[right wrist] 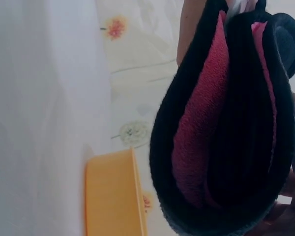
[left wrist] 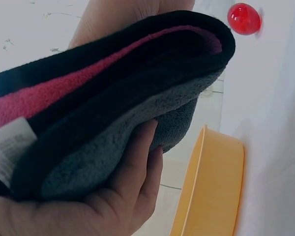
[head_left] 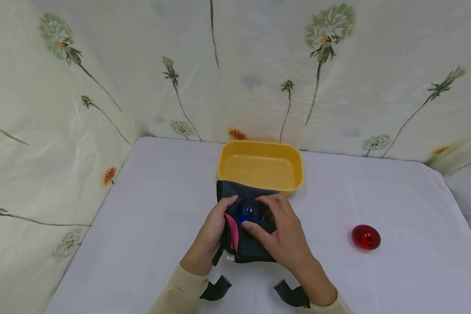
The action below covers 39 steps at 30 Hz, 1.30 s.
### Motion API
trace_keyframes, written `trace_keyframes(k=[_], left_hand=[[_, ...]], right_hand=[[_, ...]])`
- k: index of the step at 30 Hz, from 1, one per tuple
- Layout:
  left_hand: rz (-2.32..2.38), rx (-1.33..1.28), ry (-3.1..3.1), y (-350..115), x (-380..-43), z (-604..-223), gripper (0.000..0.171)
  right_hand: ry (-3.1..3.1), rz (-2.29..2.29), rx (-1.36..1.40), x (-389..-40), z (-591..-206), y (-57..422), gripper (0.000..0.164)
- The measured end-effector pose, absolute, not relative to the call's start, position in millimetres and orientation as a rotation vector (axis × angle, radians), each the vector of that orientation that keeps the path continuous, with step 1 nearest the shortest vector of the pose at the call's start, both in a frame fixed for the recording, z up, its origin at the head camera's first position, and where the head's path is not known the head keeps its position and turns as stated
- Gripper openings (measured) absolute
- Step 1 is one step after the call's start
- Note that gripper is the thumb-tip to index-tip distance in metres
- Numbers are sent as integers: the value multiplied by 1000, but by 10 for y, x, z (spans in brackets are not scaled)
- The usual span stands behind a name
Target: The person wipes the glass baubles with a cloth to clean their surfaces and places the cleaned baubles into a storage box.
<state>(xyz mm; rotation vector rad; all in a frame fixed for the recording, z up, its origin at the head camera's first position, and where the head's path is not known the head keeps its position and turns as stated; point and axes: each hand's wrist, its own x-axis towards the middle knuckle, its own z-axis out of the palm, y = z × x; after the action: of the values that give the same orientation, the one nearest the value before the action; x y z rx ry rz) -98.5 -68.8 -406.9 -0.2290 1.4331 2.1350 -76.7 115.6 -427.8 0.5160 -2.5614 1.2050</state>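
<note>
A folded cloth [head_left: 255, 248], dark grey with black edging and a pink inner side, is held above the table in front of the yellow basin. My left hand [head_left: 209, 229] grips its left side, thumb on top; the left wrist view shows fingers of that hand [left wrist: 130, 189] curled under the cloth [left wrist: 83, 172]. On the cloth's upper face lies a shiny, see-through blue ball [head_left: 251, 211], which my right hand [head_left: 286, 229] pinches between thumb and fingers. In the right wrist view the cloth's pink folds [right wrist: 201, 118] hide most of the right hand and the ball.
Behind the cloth stands a yellow basin [head_left: 261, 170]. To the right, a see-through red egg-shaped ball [head_left: 366, 237] lies on the white-covered table [head_left: 161, 209]. A flowered curtain [head_left: 251, 65] hangs behind. Black curved pieces [head_left: 216, 288] show beside my wrists.
</note>
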Motion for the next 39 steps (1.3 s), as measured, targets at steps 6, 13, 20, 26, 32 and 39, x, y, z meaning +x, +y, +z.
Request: trace_keyframes(k=[6, 13, 20, 26, 32, 39], left_hand=[[2107, -251, 1459, -680, -980, -4074, 62], [2099, -256, 1479, -683, -959, -4080, 62], [2133, -260, 1459, -724, -974, -4085, 67], [2162, -268, 1438, -732, -985, -4090, 67], [2150, -248, 1426, -717, -989, -4104, 65], [2123, -277, 1434, -710, -977, -4091, 65]], right_hand=[[-2601, 1200, 466, -761, -4274, 1162, 46], [-2647, 1182, 426, -759, -4298, 1135, 41], [-2643, 1198, 482, -716, -4323, 1040, 76], [-2575, 1137, 500, -709, -4352, 1009, 87], [-2550, 1094, 546, -740, -4343, 1083, 75], [-2558, 1144, 576, -771, -4325, 1147, 67]])
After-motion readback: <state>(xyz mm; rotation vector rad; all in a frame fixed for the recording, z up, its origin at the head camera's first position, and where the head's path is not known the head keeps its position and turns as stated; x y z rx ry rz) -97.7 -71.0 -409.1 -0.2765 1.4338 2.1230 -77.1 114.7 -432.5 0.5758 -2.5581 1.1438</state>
